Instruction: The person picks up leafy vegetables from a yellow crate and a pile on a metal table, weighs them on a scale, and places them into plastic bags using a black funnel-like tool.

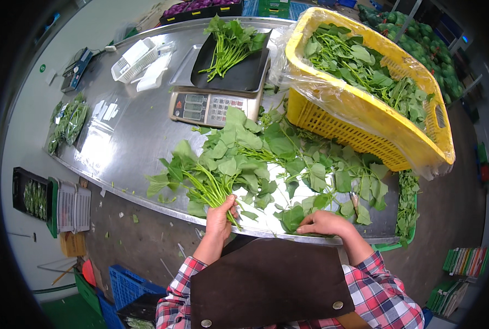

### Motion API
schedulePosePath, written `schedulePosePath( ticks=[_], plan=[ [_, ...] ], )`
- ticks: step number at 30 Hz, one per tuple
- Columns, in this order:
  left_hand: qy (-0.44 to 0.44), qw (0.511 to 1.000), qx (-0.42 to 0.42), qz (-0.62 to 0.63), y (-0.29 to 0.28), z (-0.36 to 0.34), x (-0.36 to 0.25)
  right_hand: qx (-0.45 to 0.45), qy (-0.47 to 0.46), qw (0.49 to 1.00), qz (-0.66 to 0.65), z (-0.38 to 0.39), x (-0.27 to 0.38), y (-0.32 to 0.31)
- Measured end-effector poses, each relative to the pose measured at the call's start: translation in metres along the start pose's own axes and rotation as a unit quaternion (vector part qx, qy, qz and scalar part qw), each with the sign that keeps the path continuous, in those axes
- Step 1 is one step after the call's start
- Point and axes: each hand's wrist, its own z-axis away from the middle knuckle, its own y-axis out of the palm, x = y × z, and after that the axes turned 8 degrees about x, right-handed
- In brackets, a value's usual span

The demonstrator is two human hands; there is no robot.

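Note:
My left hand is closed round a bunch of leafy green stems, its leaves fanning out away from me. Near the table's front edge, my right hand has its fingers drawn together at a single green leaf; the stem at its fingertips is hardly visible. Beyond both hands spreads a loose pile of leafy greens on the metal table. Another bunch of greens lies in the black tray of a digital scale.
A yellow plastic-lined crate full of greens leans over the table's right side. White baskets and bagged greens sit at the left. A green crate of greens stands below the right edge. Purple vegetables are at the back.

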Motion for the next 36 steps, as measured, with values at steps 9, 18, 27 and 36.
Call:
schedulePosePath(
  ticks=[9,18,27,36],
  plan=[
    [0.01,0.999,0.018,-0.044,0.011,0.006,-0.004,0.061,-0.216,0.882,-0.414,-0.059,0.074,0.048],
    [-0.023,0.998,0.038,-0.037,-0.015,0.006,-0.018,0.023,-0.136,0.965,-0.222,-0.057,0.047,0.047],
    [0.007,0.996,0.079,-0.043,0.006,0.035,-0.048,-0.022,-0.134,0.92,-0.367,-0.132,0.079,0.06],
    [0.059,0.987,0.032,-0.145,-0.008,0.011,-0.041,0.037,-0.217,0.725,-0.652,-0.07,0.047,0.013]
  ],
)
